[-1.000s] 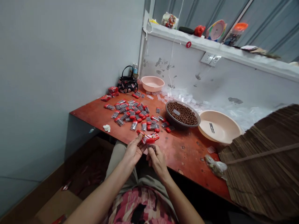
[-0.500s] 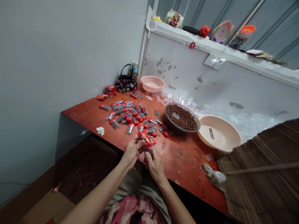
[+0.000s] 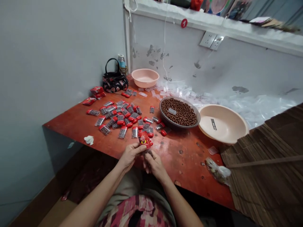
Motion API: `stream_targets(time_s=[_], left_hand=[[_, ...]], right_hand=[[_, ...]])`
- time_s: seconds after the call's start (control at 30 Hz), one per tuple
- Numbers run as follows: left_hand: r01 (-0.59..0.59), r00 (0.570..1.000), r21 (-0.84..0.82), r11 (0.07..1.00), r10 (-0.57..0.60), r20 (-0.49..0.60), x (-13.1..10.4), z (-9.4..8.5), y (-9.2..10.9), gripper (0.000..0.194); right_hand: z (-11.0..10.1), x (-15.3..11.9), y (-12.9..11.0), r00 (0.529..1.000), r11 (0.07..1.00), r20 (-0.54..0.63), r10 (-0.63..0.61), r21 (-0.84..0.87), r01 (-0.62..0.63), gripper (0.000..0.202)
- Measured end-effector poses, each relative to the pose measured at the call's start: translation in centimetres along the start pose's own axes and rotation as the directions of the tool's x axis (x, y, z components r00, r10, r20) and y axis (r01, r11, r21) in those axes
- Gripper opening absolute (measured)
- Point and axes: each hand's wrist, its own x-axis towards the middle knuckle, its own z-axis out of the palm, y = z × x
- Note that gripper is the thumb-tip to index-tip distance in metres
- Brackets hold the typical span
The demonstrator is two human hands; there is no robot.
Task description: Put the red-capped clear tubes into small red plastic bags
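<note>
Red packet (image 3: 143, 137), yellow printed spot (image 3: 143, 142), left hand (image 3: 129, 155) pinching it, right hand (image 3: 155, 164), fingers clamped on clear case (image 3: 147, 152).

Packing workshop, with red-capped containers (image 3: 122, 132), bulk brown balls (image 3: 183, 113), stacked cardboard (image 3: 267, 176).

There, your red packet (image 3: 143, 136) now shows its yellow spot (image 3: 143, 142); your view dips, and the jar (image 3: 239, 9) loses its orange lid off the top

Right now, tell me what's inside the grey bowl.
The grey bowl holds brown balls, a clear plastic piece on top; the balls hide the bowl's bottom and anything beneath them.
</note>
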Motion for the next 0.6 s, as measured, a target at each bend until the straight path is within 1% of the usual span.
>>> stream_targets(time_s=[0.03,0.1,0.13,0.17,0.2,0.23,0.3,0.37,0.4,0.47,0.53,0.6], left_hand=[[-0.004,1.000,-0.009,1.000,0.004,-0.012,0.1,0.1,-0.2,0.021],[-0.015,0.999,-0.034,0.999,0.014,-0.031,0.3,0.3,-0.5,0.021],[-0.026,0.999,-0.041,0.999,0.025,-0.039,0.4,0.4,-0.7,0.021],[-0.032,0.999,-0.038,0.999,0.031,-0.042,0.4,0.6,-0.8,0.021],[-0.028,0.999,-0.027,0.999,0.027,-0.035,0.3,0.7,-0.9,0.020],[-0.009,1.000,-0.009,1.000,0.009,-0.020,0.3,0.8,-1.0,0.020],[0.062,0.998,0.039,0.997,-0.062,0.023,0.1,0.8,-1.2,0.020],[0.133,0.988,0.072,0.989,-0.137,0.068,-0.1,0.8,-1.5,0.022],[0.152,0.984,0.075,0.986,-0.158,0.084,-0.2,0.9,-1.6,0.022],[0.142,0.985,0.038,0.989,-0.145,0.092,-0.3,1.0,-1.8,0.021],[0.075,0.996,-0.034,0.997,-0.073,0.055,-0.3,1.3,-2.1,0.021],[0.022,1.000,-0.086,0.996,-0.021,0.011,-0.2,1.5,-2.4,0.021]], right_hand=[[0.0,0.1,-0.1,0.996,0.995,-0.067,-0.059,-0.088,0.053,0.024],[-0.1,0.3,-0.4,0.969,0.957,-0.170,-0.178,-0.258,0.130,0.019],[-0.2,0.3,-0.6,0.958,0.941,-0.192,-0.212,-0.306,0.147,0.017],[-0.3,0.4,-0.6,0.957,0.937,-0.190,-0.217,-0.315,0.150,0.017],[-0.5,0.4,-0.6,0.967,0.950,-0.169,-0.190,-0.280,0.138,0.018],[-0.7,0.4,-0.4,0.982,0.972,-0.130,-0.138,-0.206,0.110,0.020],[-1.1,0.4,0.0,1.000,1.000,-0.008,-0.008,0.011,0.008,0.024],[-1.5,0.3,0.5,0.992,0.978,0.104,0.076,0.185,-0.094,0.027],[-1.6,0.2,0.6,0.988,0.969,0.123,0.088,0.217,-0.114,0.027],[-1.8,0.0,0.8,0.993,0.979,0.094,0.077,0.183,-0.093,0.027],[-2.0,-0.1,0.6,0.997,0.995,0.051,0.049,0.089,-0.054,0.026],[-2.1,-0.2,0.5,0.999,1.000,0.038,0.030,0.005,-0.030,0.026]])
